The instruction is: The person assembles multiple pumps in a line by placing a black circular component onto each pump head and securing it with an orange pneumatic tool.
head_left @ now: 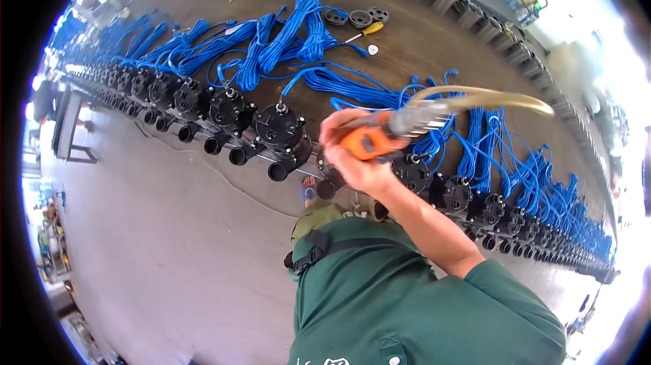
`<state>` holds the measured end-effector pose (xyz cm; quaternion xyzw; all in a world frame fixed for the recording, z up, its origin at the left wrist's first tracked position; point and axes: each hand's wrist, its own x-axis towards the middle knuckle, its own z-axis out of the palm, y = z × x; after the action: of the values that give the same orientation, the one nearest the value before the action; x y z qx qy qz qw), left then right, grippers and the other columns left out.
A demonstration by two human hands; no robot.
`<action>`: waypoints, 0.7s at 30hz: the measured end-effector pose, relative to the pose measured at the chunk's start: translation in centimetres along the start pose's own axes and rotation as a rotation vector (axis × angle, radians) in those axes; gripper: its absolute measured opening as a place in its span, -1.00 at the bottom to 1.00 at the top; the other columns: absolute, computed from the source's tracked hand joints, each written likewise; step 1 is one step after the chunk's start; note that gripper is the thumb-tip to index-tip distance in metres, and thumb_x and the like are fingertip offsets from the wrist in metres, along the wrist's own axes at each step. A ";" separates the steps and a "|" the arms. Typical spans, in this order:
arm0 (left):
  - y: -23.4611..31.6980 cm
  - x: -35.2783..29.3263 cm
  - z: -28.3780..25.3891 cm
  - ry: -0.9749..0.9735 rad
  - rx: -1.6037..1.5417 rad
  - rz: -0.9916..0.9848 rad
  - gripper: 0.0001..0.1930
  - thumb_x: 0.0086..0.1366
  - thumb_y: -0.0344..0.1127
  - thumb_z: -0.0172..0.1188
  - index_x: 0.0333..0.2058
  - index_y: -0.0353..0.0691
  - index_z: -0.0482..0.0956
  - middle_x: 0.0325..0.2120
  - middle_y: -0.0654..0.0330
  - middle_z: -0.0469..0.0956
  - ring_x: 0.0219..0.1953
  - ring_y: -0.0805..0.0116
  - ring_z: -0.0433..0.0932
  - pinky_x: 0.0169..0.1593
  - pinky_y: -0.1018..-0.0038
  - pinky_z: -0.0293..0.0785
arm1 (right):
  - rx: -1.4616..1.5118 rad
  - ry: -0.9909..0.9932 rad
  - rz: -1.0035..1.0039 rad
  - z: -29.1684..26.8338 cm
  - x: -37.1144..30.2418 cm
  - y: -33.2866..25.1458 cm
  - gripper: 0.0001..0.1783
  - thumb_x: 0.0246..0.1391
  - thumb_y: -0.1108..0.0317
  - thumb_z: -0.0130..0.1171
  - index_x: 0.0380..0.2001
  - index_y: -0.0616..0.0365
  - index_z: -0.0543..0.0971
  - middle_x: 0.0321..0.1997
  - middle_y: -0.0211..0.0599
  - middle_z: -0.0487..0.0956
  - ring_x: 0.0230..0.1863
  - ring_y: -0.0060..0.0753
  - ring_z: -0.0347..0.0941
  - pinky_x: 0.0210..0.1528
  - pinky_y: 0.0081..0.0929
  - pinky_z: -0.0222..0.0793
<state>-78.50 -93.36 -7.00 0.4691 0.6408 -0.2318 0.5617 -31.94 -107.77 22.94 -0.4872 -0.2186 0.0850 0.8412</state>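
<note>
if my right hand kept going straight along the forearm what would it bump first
Probably the black pump just left of the right hand. Depth is unclear, so the hand and its orange tool might pass above it.

Orange-grey tool point(369, 143), motion-blurred, gripped; seemingly tilted

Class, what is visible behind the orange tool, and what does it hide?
Behind the orange tool in the right hand, blue cables show past its front, and part of a black unit shows beside the hand. Whatever lies directly behind both is covered.
</note>
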 end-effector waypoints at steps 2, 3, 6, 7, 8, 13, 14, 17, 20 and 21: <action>1.1 0.3 -0.5 -0.004 0.031 0.008 -0.67 0.40 -0.16 0.06 -0.07 -0.30 0.55 -0.26 0.18 0.58 -0.21 0.37 0.51 -0.13 0.41 0.46 | -0.116 -0.007 -0.120 -2.2 0.5 -3.2 -0.73 -0.06 0.65 0.11 -0.21 0.26 0.52 -0.28 -0.31 0.56 -0.33 -0.56 0.51 -0.32 -0.59 0.46; 1.3 0.2 -0.9 -0.001 0.041 0.007 -0.67 0.41 -0.15 0.06 -0.06 -0.30 0.55 -0.26 0.18 0.58 -0.21 0.37 0.51 -0.12 0.41 0.46 | -0.092 0.102 -0.155 -2.9 0.4 -3.5 -0.74 -0.07 0.66 0.11 -0.23 0.27 0.52 -0.30 -0.31 0.56 -0.35 -0.57 0.50 -0.34 -0.60 0.46; 2.7 0.3 -1.2 -0.012 0.080 0.019 -0.66 0.41 -0.15 0.06 -0.05 -0.30 0.54 -0.24 0.19 0.58 -0.20 0.37 0.50 -0.12 0.41 0.46 | -0.224 0.330 -0.201 -6.3 0.9 -2.5 -0.76 -0.10 0.68 0.12 -0.28 0.27 0.53 -0.36 -0.33 0.56 -0.41 -0.58 0.49 -0.41 -0.62 0.46; 3.0 0.3 -1.5 -0.014 0.091 0.022 -0.66 0.41 -0.15 0.06 -0.05 -0.30 0.54 -0.24 0.19 0.58 -0.20 0.37 0.50 -0.11 0.41 0.46 | -0.218 0.357 -0.155 -6.4 1.2 -1.9 -0.77 -0.11 0.68 0.15 -0.30 0.27 0.53 -0.40 -0.36 0.56 -0.41 -0.59 0.50 -0.43 -0.63 0.45; 3.3 0.3 -1.6 -0.015 0.101 0.027 -0.66 0.42 -0.14 0.06 -0.05 -0.30 0.54 -0.24 0.19 0.58 -0.19 0.38 0.50 -0.11 0.41 0.46 | -0.251 0.390 -0.098 -6.2 1.2 -1.7 -0.78 -0.13 0.67 0.16 -0.32 0.26 0.53 -0.41 -0.39 0.56 -0.40 -0.60 0.49 -0.41 -0.62 0.43; 3.6 -0.2 -1.6 -0.021 0.103 0.023 -0.65 0.42 -0.14 0.05 -0.03 -0.30 0.53 -0.22 0.19 0.57 -0.18 0.38 0.49 -0.09 0.42 0.45 | -0.329 0.338 -0.133 -6.9 1.4 1.0 -0.83 -0.13 0.61 0.19 -0.38 0.25 0.54 -0.44 -0.43 0.55 -0.44 -0.63 0.47 -0.37 -0.61 0.40; 3.6 -0.1 -1.4 -0.022 0.096 0.020 -0.65 0.43 -0.13 0.05 -0.03 -0.30 0.53 -0.21 0.19 0.57 -0.18 0.38 0.49 -0.09 0.42 0.45 | -0.335 0.322 -0.125 -6.9 1.4 1.1 -0.84 -0.13 0.61 0.19 -0.39 0.25 0.54 -0.45 -0.43 0.55 -0.44 -0.63 0.47 -0.37 -0.61 0.40; 2.9 -0.4 -1.1 -0.028 0.070 0.006 -0.65 0.43 -0.13 0.04 -0.02 -0.30 0.53 -0.20 0.20 0.57 -0.17 0.38 0.49 -0.08 0.43 0.44 | -0.401 0.306 -0.128 -6.5 1.6 1.1 -0.77 -0.10 0.64 0.15 -0.28 0.27 0.57 -0.39 -0.40 0.57 -0.35 -0.61 0.51 -0.30 -0.61 0.42; 2.0 -0.6 -0.7 -0.031 0.026 -0.022 -0.64 0.44 -0.12 0.04 -0.01 -0.30 0.52 -0.19 0.20 0.57 -0.16 0.39 0.49 -0.07 0.43 0.44 | -0.526 0.224 -0.196 -6.0 1.8 -0.4 -0.65 -0.04 0.66 0.13 -0.12 0.27 0.53 -0.31 -0.36 0.58 -0.32 -0.56 0.51 -0.23 -0.58 0.45; 1.6 -0.6 -0.7 -0.025 0.008 -0.036 -0.64 0.44 -0.12 0.04 -0.01 -0.30 0.52 -0.18 0.20 0.57 -0.15 0.39 0.48 -0.07 0.43 0.44 | -0.499 0.229 -0.168 -5.5 1.8 -1.4 -0.65 -0.03 0.65 0.13 -0.10 0.25 0.50 -0.31 -0.35 0.56 -0.36 -0.55 0.49 -0.26 -0.56 0.44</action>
<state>-77.50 -92.30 -5.90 0.4568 0.6412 -0.2501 0.5637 -27.98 -112.16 22.22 -0.6659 -0.1758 -0.0970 0.7185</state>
